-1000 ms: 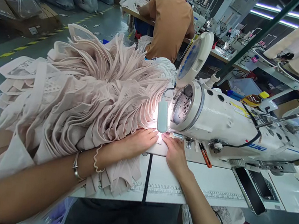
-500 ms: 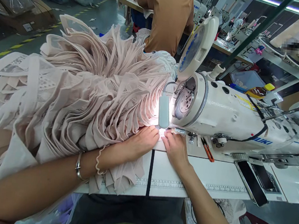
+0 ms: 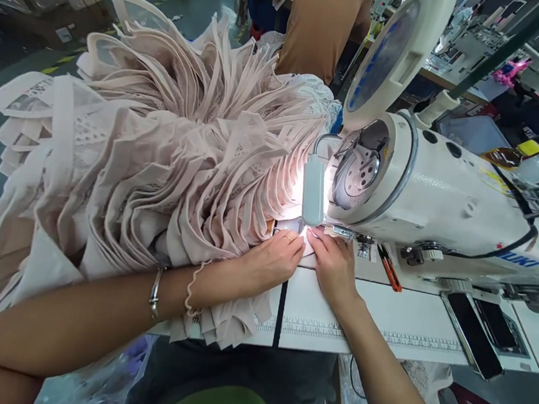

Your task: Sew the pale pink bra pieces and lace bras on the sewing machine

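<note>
Reference: clock face centred on the pale cloth (image 3: 309, 250) under the lamp. Garment pile (image 3: 156, 170), dusty pink with mesh insets: 9 to 11 o'clock, many layers standing in folds, edge over the bench (image 3: 383, 312). Metal bangle (image 3: 155, 293) and wavy bracelet (image 3: 192, 289) worn on the left arm, which lies along the pile's near side. Left hand (image 3: 275, 258): just beside the cloth, between 8 and 9 o'clock; fingers curled and closed, tips gripping the cloth's edge. Co-worker in a brown top (image 3: 318, 29): 12 o'clock, well behind the pile. Lamp (image 3: 314, 191): 12 o'clock, near, lit, hanging before the machine's open head. Right hand (image 3: 334, 264): between 3 and 4 o'clock, fingers together, tips touching the cloth; glare there is strong, so pinching or merely pressing cannot be told. Orange-handled snips (image 3: 391, 271): 3 o'clock, lying on the bench. Sewing machine (image 3: 446, 190): 2 o'clock, white, arm running rightward. Phone (image 3: 475, 336): between 3 and 4 o'clock, dark screen upward, near the bench's front edge.
</note>
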`<state>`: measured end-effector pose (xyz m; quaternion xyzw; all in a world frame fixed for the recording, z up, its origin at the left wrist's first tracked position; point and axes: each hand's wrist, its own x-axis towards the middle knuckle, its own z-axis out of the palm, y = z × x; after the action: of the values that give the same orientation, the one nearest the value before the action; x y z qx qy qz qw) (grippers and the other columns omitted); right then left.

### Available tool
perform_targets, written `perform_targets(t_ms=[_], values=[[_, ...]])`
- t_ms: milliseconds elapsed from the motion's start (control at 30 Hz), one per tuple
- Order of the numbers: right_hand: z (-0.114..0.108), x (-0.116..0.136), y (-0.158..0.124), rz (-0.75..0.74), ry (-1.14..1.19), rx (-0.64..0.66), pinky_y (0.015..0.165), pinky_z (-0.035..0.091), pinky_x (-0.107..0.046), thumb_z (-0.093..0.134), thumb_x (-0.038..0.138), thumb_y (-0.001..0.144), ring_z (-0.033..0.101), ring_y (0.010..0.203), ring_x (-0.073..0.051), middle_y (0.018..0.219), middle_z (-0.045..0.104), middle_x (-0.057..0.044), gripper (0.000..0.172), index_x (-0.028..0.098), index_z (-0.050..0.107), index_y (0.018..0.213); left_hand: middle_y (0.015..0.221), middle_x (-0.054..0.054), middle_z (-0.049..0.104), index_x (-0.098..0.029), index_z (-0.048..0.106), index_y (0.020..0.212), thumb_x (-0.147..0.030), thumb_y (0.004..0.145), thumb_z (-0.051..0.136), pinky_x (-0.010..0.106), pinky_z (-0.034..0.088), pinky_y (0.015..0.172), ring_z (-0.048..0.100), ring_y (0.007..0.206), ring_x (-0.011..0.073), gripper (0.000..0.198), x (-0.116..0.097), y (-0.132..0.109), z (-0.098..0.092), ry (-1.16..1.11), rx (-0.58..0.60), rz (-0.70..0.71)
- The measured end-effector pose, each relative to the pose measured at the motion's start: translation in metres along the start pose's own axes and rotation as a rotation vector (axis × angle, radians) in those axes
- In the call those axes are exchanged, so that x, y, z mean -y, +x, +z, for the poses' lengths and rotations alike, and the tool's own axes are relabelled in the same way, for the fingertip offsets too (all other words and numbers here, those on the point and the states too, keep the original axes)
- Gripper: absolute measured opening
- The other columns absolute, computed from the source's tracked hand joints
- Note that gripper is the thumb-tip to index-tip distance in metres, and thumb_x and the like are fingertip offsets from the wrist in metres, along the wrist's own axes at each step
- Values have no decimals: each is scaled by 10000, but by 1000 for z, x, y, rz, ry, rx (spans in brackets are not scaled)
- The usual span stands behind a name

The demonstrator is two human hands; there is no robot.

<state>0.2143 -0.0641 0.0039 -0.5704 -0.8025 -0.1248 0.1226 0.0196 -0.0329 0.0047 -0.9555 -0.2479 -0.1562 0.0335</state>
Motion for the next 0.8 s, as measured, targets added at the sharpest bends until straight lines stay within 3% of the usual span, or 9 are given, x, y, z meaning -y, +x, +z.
perform_targets(t_ms=[100,300,500,800], values=[[0,-1,0,7,26,40,1021,422,-396,340,85,998,630,975,-216,1121,739,-76,451,200,683,1268,1027,132,654,-59,591,1107,6,968,339,325,489,811,601,949,215,295,-1,2,2,-20,6,14],[0,2,0,50,24,93,1022,423,-441,296,61,974,621,966,-235,1127,729,-111,510,174,629,1344,1294,202,632,-30,533,1280,7,978,281,394,469,1052,584,1234,237,395,-3,3,5,-67,-55,27],[-2,1,1,78,9,151,898,471,-400,308,52,947,623,918,-237,1111,728,-109,539,199,616,1364,1253,219,649,7,527,1280,2,967,363,388,476,1060,605,1227,254,353,-3,3,8,-65,-85,29],[-6,3,4,104,-19,228,950,446,-449,318,7,893,620,945,-242,1212,709,-95,591,225,621,1352,1214,207,660,-5,539,1262,-4,963,388,385,485,1032,627,1187,254,334,0,4,5,-77,-69,37]])
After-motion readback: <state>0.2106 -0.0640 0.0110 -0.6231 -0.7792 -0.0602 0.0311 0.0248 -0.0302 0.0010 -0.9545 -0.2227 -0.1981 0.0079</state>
